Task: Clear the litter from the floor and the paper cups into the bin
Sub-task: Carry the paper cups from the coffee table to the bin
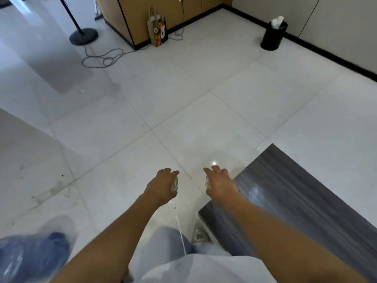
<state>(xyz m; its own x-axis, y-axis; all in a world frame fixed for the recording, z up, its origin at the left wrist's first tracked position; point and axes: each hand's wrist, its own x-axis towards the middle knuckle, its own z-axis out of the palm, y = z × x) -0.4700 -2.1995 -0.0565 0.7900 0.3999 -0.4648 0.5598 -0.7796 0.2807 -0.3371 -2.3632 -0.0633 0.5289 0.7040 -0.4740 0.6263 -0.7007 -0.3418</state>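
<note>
The left hand (pixel 163 185) grasps one white paper cup (pixel 175 183), the right hand (pixel 219 183) another (pixel 207 182), both well short of the round black bin (pixel 273 36) by the far wall. Tissue already pokes from the bin; carrying and dropping both cups remains.

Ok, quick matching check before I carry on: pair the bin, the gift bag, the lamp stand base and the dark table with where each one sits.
Things:
1. black bin
2. gift bag
3. lamp stand base
4. dark table

Places:
A. far left, cable coiled beside it
B. near right, beside the right hand
C. far right, by the wall
D. leaning on the wooden cabinet

Pairs: 1-C, 2-D, 3-A, 4-B
</note>
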